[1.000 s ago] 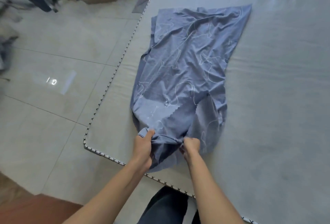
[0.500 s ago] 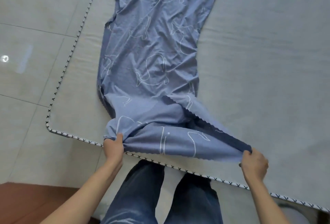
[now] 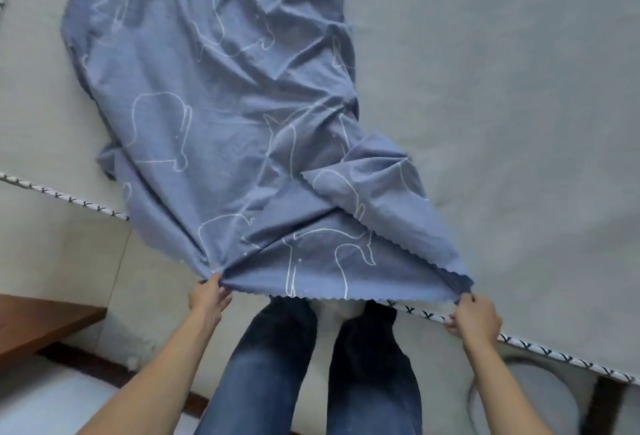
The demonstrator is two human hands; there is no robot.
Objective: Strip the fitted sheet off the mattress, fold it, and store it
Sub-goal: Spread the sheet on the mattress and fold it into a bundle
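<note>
Nearest to me are my own legs in dark blue denim jeans (image 3: 277, 365), standing on the pale tiled floor (image 3: 86, 254) right at the bed's edge. At my left a reddish-brown wooden board (image 3: 41, 317) juts in low down; what it belongs to I cannot tell. At my lower right sits a blurred grey rounded shape (image 3: 533, 396) that I cannot identify.

Just above my knees, my left grip (image 3: 207, 301) is closed on the near left corner of the blue cotton fitted sheet with white line-drawn animals (image 3: 225, 123), fingers and thumb pinching a gather of cloth. My right grip (image 3: 474, 318) is curled tight round the near right corner. The two are well apart, and the scalloped hem between them is pulled into a straight line.

That near end of the sheet overhangs the white-and-black stitched piping (image 3: 554, 353) along the edge of the grey fabric mattress (image 3: 502, 105). Beyond the piping the sheet lies on the mattress as a long, narrow, wrinkled band running away from me. A flap with a zigzag edge is folded across its near right part. Its far end passes out of view at the top. Bare mattress spreads wide to the right of the sheet, and a narrower strip shows on its left.
</note>
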